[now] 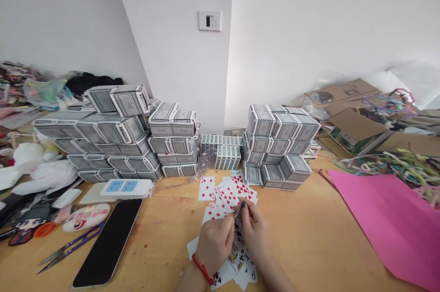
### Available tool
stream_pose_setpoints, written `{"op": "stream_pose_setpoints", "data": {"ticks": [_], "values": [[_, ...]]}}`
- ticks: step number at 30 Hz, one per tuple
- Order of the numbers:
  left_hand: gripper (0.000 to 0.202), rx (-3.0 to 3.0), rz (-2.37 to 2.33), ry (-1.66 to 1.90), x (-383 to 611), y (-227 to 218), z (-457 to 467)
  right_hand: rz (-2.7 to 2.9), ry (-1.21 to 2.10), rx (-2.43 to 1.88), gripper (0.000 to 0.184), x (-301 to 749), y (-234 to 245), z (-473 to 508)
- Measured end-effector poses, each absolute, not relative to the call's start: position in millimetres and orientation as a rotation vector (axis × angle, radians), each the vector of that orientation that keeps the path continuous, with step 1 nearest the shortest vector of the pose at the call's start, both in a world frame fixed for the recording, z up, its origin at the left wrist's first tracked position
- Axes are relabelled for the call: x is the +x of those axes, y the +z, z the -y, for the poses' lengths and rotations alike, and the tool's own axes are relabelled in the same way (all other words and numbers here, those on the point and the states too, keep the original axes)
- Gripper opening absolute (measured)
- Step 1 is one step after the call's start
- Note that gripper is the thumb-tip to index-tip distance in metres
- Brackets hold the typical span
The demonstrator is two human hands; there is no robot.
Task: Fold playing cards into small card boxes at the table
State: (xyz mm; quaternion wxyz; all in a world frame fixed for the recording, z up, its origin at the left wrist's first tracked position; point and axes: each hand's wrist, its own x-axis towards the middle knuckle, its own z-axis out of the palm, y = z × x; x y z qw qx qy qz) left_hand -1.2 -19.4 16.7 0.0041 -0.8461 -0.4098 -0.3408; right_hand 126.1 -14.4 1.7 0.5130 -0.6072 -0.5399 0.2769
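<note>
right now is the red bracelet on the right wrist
No, the red bracelet is around the wrist of the left hand, and the right hand has a bare wrist.

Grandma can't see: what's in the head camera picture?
A person's left hand and right hand hold a thin, dark item over scattered white playing cards on a light-brown wooden table. Gray-and-white patterned boxy stacks stand behind.

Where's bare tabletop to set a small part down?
Bare wood between the right hand and the pink sheet; smaller patch between the phone and the loose cards. Crowded: left of the phone around the scissors, and the back along the stacked blocks.
</note>
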Motion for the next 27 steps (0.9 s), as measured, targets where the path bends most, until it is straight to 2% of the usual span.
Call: {"op": "stream_pose_setpoints", "data": {"ticks": [8,16,21,27], "values": [[0.017,-2.596,1.303,-1.071,0.0,18.3,20.5,1.373,0.532,-1.557,0.032,125.6,-0.9,16.0],[0.017,-2.548,1.342,-1.132,0.5,20.7,20.6,1.391,0.637,-1.419,0.036,127.4,0.0,11.8],[0.017,-2.562,1.325,-1.134,1.0,20.1,21.1,1.415,0.481,-1.554,0.033,126.3,-6.3,15.7],[0.014,-2.545,1.401,-1.17,2.0,15.8,21.6,1.398,0.667,-1.419,0.033,126.3,6.1,12.8]]}}
